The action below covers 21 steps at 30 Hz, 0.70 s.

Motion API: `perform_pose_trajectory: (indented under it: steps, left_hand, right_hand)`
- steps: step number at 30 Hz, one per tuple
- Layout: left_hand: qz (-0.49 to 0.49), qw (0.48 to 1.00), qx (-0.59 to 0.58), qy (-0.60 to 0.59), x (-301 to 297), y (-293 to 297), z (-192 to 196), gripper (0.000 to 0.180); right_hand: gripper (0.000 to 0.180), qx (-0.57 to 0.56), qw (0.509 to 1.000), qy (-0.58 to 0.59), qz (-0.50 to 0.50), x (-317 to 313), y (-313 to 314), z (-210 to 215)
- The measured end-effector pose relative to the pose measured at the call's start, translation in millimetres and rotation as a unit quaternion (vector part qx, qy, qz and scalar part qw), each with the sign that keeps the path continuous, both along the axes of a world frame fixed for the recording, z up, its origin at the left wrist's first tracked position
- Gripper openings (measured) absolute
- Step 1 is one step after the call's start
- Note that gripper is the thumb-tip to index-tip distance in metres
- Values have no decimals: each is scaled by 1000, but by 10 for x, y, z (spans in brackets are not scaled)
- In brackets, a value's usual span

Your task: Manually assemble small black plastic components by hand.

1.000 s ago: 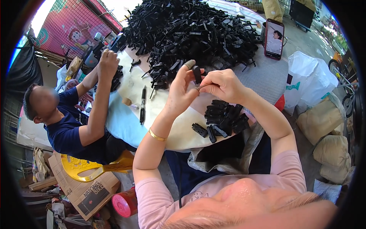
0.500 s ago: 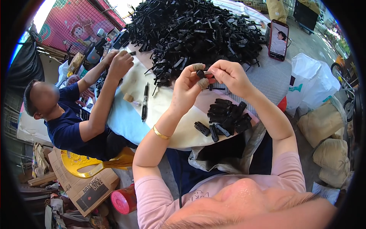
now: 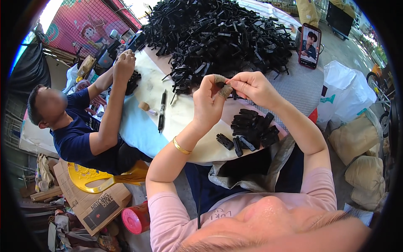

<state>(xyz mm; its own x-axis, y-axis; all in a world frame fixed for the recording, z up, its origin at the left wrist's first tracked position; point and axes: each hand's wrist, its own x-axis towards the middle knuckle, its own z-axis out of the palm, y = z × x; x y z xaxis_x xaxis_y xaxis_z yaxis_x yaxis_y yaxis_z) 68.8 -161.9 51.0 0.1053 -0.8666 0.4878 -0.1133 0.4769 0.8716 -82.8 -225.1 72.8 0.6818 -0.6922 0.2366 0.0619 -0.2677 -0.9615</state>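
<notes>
My left hand (image 3: 211, 101), with tan tape wrapped on its thumb and index finger, is closed in a pinch over the table. A small black plastic part (image 3: 221, 85) sits between those taped fingers, mostly hidden. My right hand (image 3: 255, 87) meets it there, thumb and fingertips pressed together; what they pinch is too small to make out. Just beyond my hands rises a big heap of black plastic parts (image 3: 222, 38). Nearer me, right of my left wrist, lies a small cluster of black parts (image 3: 252, 126).
A black marker (image 3: 162, 111) and a tan tape roll (image 3: 143, 106) lie on the table (image 3: 184, 147). A phone (image 3: 309, 45) stands upright at the right. An open woven sack (image 3: 218, 178) hangs at my lap. Another person (image 3: 84, 126) works at the left with black parts.
My fingertips have drawn together, hiding more of the black part between them. The other person's hands have moved lower and to the left. The phone's picture has changed.
</notes>
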Motion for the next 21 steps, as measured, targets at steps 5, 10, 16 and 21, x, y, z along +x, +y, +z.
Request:
perform_pose_trajectory:
  steps: [5, 10, 16, 21]
  left_hand:
    - [103, 980, -89, -143, -6, 8, -16, 24]
    - [133, 983, 14, -123, -80, -9, 82, 38]
    - [88, 959, -35, -267, -34, 30, 66, 57]
    - [-267, 951, 141, 61, 224, 56, 294, 80]
  right_hand:
    - [17, -25, 999, -16, -21, 26, 48, -9]
    - [12, -243, 954, -62, -162, -2, -23, -72]
    - [17, -247, 963, 26, -100, -22, -35, -40]
    - [12, -69, 995, -44, -55, -120, -49, 71]
